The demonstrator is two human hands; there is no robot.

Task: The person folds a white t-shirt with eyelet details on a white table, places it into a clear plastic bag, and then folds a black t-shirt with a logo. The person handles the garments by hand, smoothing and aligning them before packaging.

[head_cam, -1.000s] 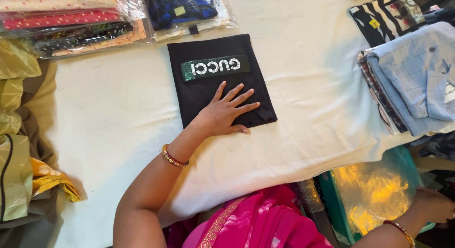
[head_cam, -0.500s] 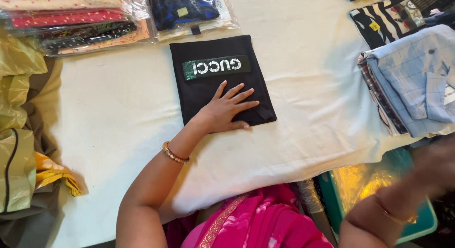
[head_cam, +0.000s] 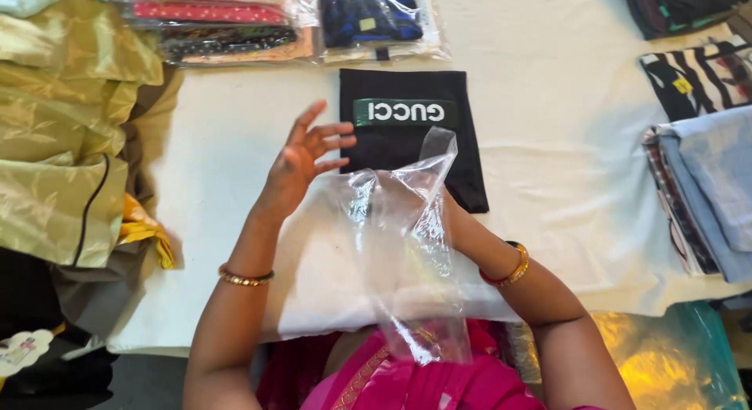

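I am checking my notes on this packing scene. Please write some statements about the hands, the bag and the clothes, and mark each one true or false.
1. The right hand holds up a clear plastic bag. True.
2. The left hand presses flat on the folded black garment. False: it is raised, fingers spread, beside the bag.
3. The black garment is already inside the bag. False: it lies bare on the white table cover.
4. Bagged garments lie along the far edge. True.
5. Both wrists are bare. False: each wears a bangle.
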